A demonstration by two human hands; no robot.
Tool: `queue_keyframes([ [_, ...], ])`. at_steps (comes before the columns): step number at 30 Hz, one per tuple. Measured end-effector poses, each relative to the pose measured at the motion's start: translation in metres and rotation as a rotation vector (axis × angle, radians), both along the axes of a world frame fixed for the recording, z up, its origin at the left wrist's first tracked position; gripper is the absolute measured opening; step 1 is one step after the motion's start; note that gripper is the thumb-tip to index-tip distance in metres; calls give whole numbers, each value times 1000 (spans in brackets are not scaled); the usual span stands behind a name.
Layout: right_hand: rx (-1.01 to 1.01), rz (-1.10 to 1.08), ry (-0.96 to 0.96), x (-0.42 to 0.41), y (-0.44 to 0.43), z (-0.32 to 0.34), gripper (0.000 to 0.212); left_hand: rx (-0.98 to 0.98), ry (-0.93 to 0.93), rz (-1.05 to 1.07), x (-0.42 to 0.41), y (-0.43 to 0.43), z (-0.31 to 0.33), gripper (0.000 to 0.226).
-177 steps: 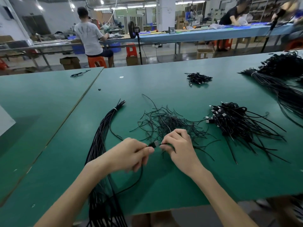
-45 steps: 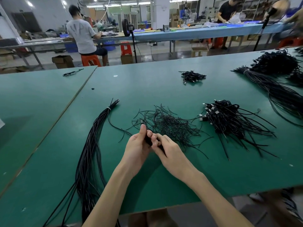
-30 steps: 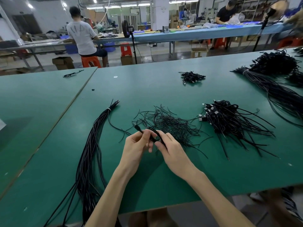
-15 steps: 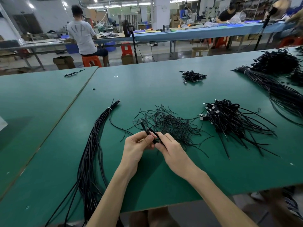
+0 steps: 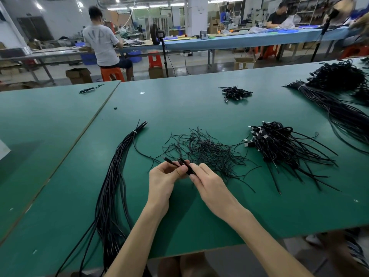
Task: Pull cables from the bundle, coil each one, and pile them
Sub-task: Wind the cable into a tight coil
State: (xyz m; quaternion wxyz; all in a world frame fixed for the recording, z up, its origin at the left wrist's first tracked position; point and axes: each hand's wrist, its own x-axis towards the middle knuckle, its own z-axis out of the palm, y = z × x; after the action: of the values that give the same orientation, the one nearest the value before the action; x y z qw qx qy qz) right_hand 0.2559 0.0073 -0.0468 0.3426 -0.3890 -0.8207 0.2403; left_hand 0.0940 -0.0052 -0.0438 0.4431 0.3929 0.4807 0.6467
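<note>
Mid-frame, left hand [image 5: 166, 176] and right hand [image 5: 208, 181] both pinch one small coiled cable [image 5: 185, 166], fingers curled round it; its loops are hard to make out. Best keep them squeezed flat until it reaches the pile [image 5: 279, 144] right of centre. The bundle [image 5: 113, 186] lies lower left.

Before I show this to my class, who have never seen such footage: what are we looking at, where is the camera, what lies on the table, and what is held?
No machine here: a person works with bare hands, filmed by one camera worn on the head, looking forward and down. The left hand and right hand together pinch one black cable just above the green table. On the left lies a long tied bundle of black cables; in the middle, a loose heap of thin black strands; on the right, a pile of cables with plugs. Other people work in the background.
</note>
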Motion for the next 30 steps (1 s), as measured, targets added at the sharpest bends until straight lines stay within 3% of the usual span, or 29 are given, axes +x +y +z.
queue_keyframes([
  [6,16,-16,-49,-2,-1,0,33,25,66,37,5,-4,5,16],
  [13,4,-37,-52,-1,-1,2,37,35,133,6,7,-5,4,7],
  [16,18,-57,-67,-1,0,2,39,2,139,29,7,-3,3,15],
  [22,92,-28,-101,-3,-4,3,36,-101,-24,-15,1,-3,7,51],
  [30,112,-17,-92,-1,-8,8,39,7,82,-85,3,-7,8,35],
])
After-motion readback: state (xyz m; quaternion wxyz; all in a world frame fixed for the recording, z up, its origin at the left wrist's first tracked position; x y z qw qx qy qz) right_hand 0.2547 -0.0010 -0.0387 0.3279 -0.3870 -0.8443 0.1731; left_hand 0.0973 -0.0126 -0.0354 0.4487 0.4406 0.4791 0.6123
